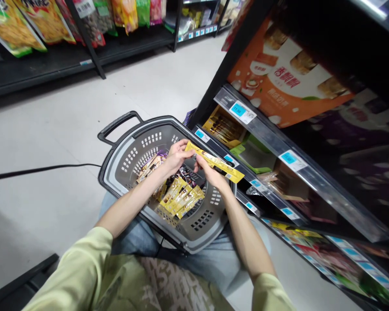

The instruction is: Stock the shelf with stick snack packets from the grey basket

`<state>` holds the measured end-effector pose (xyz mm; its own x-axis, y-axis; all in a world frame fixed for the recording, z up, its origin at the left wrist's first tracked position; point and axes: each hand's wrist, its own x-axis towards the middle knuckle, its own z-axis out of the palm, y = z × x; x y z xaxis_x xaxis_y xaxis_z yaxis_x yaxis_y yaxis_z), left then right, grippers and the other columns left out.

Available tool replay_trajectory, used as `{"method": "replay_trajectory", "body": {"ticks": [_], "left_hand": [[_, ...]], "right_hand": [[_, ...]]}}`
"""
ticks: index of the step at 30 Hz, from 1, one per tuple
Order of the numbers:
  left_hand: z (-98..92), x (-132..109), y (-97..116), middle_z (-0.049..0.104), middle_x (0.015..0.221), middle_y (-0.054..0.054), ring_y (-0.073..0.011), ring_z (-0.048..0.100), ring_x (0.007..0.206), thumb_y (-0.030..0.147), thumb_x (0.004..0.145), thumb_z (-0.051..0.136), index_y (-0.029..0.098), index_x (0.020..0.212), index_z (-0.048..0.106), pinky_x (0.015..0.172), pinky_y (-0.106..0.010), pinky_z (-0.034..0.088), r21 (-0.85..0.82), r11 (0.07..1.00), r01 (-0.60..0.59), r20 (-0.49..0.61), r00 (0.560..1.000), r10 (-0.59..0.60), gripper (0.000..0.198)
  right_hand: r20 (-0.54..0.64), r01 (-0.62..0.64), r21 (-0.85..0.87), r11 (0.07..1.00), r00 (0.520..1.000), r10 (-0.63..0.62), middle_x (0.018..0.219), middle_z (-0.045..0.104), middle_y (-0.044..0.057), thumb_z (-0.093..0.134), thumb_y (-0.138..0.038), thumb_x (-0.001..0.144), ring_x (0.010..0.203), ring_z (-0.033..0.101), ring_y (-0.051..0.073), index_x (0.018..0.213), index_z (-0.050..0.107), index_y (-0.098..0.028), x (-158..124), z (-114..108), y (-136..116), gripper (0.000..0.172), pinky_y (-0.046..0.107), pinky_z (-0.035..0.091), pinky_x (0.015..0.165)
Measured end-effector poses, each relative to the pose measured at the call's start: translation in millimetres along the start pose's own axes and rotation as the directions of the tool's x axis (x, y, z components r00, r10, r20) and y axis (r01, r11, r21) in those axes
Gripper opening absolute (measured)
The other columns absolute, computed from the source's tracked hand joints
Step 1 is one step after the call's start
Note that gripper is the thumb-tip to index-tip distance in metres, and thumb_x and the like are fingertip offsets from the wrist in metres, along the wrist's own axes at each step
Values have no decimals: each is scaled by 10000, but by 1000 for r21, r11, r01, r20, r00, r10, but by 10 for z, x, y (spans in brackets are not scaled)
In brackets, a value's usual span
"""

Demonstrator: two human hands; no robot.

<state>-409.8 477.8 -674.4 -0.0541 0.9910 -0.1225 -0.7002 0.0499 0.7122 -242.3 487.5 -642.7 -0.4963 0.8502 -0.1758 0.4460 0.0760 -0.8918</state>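
Both hands (194,162) grasping yellow packet (215,163) over grey basket (194,231); pale shop floor (52,129), stocked shelves (298,172).

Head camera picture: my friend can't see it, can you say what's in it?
Two bare hands, left hand and right hand, hold a long yellow snack packet over a grey shopping basket of similar packets. The basket rests on the person's lap beside store shelves with blue price tags.
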Motion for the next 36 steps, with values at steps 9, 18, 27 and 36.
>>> {"method": "replay_trajectory", "body": {"ticks": [9, 18, 27, 36], "left_hand": [[-5, 19, -23, 654, 724, 34, -83, 586, 635, 228, 482, 921, 165, 882, 603, 629, -208, 450, 22, 999, -38, -18, 999, 39, 515], [-43, 40, -107, 636, 697, 41, -76, 577, 611, 247, 475, 923, 163, 854, 599, 570, -182, 440, 118, 990, -73, 48, 997, 68, 505], [19, -38, -25, 637, 803, 27, -83, 578, 552, 274, 664, 869, 206, 1049, 574, 532, -229, 475, 22, 998, 54, 193, 980, -57, 490], [65, -38, -8, 617, 840, 2, -124, 593, 598, 249, 721, 766, 182, 936, 594, 503, -272, 492, -53, 996, 74, 177, 982, -64, 283]], "right_hand": [[7, -21, -41, 999, 1000, 21, 733, 693, 14, 470, -644, 955, 796, 662, 213, 673, 676, -253, 23, -46, 53, 524, 384, 477, 967], [-46, 88, -62, 994, 995, -91, 660, 682, 27, 557, -644, 920, 683, 666, 223, 612, 657, -268, 39, 11, -4, 497, 392, 530, 809], [-23, 68, -32, 997, 997, -69, 701, 693, 27, 481, -674, 944, 775, 676, 199, 686, 674, -253, 28, -10, -96, 530, 357, 510, 960], [-53, 4, 19, 1000, 999, -3, 637, 692, 24, 551, -684, 903, 672, 674, 183, 707, 685, -245, -5, 17, -148, 499, 337, 565, 814]]}}
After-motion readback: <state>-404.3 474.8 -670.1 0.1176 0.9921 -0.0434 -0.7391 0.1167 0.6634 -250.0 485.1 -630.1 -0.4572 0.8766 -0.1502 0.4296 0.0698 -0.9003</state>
